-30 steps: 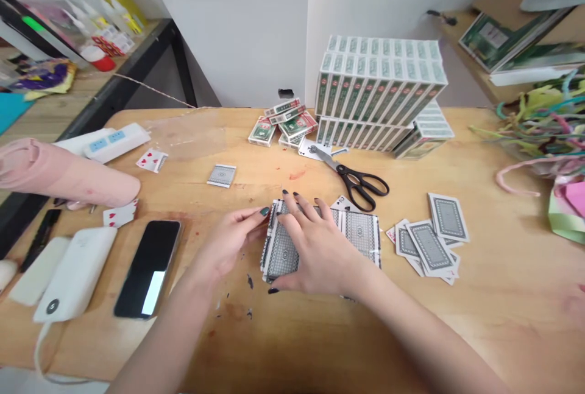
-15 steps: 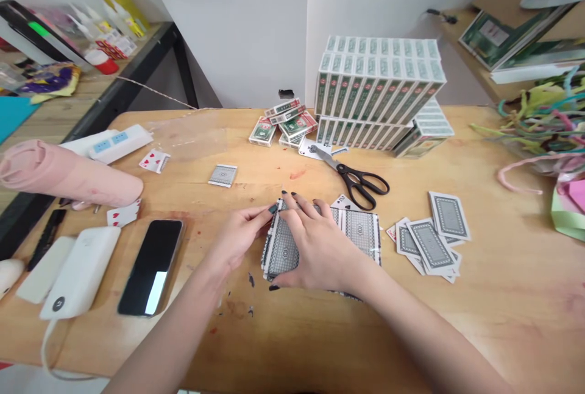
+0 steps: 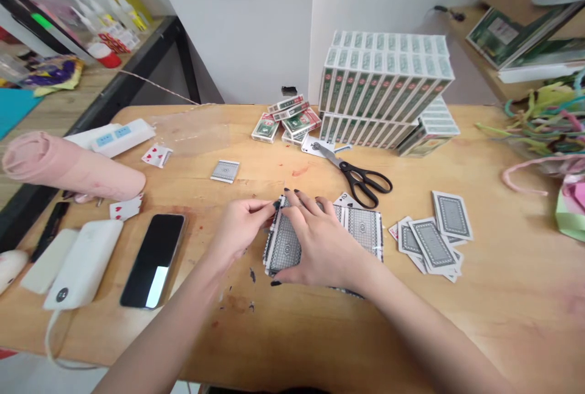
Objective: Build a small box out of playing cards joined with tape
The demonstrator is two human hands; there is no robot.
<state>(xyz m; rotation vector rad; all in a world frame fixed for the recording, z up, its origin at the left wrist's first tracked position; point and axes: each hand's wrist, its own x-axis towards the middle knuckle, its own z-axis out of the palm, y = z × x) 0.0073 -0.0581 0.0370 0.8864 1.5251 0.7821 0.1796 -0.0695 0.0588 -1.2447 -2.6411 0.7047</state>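
Note:
A flat, layered piece made of joined playing cards, patterned backs up, lies on the table in front of me. My right hand rests palm down across it with fingers spread, covering its middle. At the piece's upper left edge, my left hand pinches with thumb and fingers closed; the exact bit between the fingertips is mostly hidden. Black-handled scissors lie just beyond, their blades over a spade card. Part of another card sticks out behind the piece.
Loose cards lie at right. Stacked card boxes stand at the back, with several more boxes beside them. A phone, white power bank and pink bottle occupy the left. Dark scraps dot the table.
The whole view has shifted slightly. My left fingers stay at the piece's upper left edge, the hand a little more raised and curled; my right hand keeps its place.

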